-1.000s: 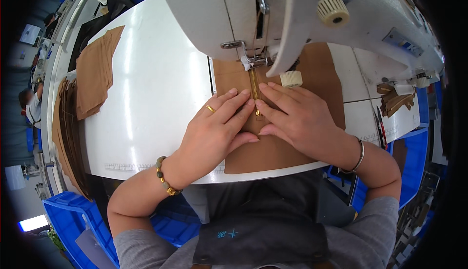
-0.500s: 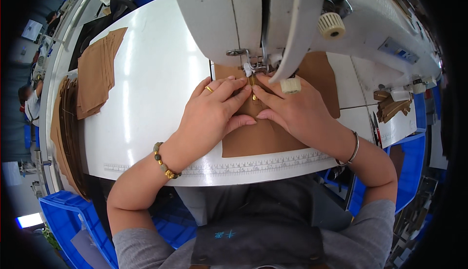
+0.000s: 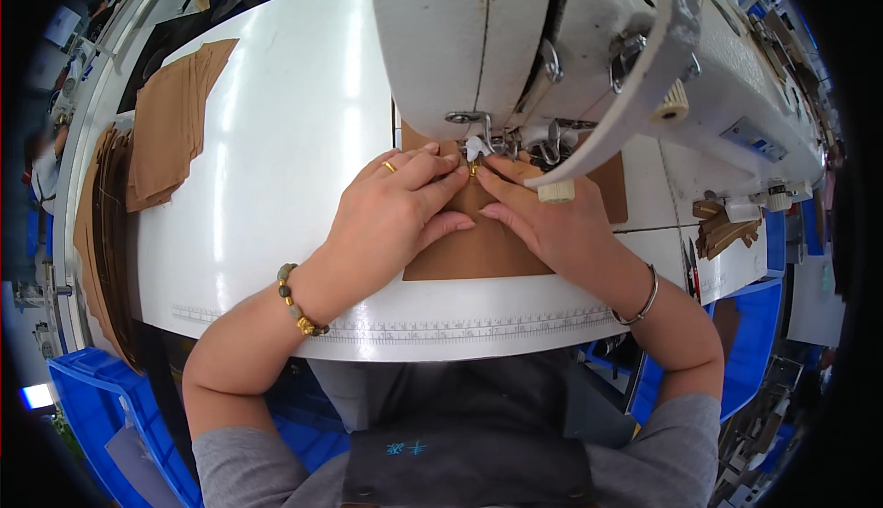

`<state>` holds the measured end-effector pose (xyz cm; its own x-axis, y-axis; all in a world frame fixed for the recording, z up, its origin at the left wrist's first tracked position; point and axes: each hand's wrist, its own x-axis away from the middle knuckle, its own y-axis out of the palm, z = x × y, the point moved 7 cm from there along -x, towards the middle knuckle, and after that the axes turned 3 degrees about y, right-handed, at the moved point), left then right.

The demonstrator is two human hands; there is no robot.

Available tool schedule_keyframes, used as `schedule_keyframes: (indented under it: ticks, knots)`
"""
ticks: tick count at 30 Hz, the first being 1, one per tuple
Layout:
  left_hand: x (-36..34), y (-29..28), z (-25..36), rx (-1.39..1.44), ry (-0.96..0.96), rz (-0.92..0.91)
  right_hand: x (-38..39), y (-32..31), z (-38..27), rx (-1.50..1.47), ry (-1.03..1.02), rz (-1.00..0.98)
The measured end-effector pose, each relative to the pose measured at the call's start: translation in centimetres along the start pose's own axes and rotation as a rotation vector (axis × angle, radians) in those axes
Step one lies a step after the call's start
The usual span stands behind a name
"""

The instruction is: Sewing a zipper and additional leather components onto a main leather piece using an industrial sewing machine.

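Note:
A brown fabric piece [image 3: 474, 255] lies flat under the needle area of a white sewing machine [image 3: 432, 48]. On it, a gold zipper pull [image 3: 474, 168] sits just in front of the metal presser foot parts [image 3: 497, 144]. My left hand [image 3: 382, 218] rests on the fabric left of the pull, fingers stretched toward the foot and thumb apart. From the right, my right hand [image 3: 566, 223] presses the fabric the same way, its fingertips close to the pull. Part of that hand is hidden behind the machine's curved white lever [image 3: 635, 121]. The needle point cannot be made out.
Stacked brown fabric pieces [image 3: 175, 126] lie at the table's left, beside a thicker brown pile [image 3: 110, 241]. Small brown strips [image 3: 727, 230] and a slim red-and-black tool [image 3: 692, 269] lie at the right. Blue bins [image 3: 97, 384] flank the table; a ruler strip [image 3: 441, 331] follows its front edge.
The fabric has slid away from me under the machine, bringing the zipper pull closer to the presser foot. Both hands have moved along with it. The whole view has shifted slightly.

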<state>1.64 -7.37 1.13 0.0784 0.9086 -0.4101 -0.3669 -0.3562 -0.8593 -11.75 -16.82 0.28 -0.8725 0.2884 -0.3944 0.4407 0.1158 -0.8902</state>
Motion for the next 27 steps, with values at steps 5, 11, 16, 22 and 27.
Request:
schedule_keyframes:
  ticks: [5,11,16,22,27]
  knots:
    - [0.0,0.0,-0.1,0.001,-0.003,-0.012,-0.2,-0.2,-0.1,-0.035,0.011,-0.007]
    - [-0.1,0.2,-0.3,0.009,-0.032,-0.064,-0.4,-0.1,0.0,-0.055,0.002,0.012]
    - [-0.2,0.4,-0.6,-0.013,-0.028,-0.07,-0.3,0.1,0.1,-0.054,-0.014,0.02]
    - [0.4,0.0,0.7,-0.055,0.023,-0.039,-0.1,0.0,2.1,-0.492,0.193,-0.02]
    - [0.6,0.1,1.0,-0.077,0.025,-0.109,-0.1,-0.3,4.0,-1.135,0.41,0.005]
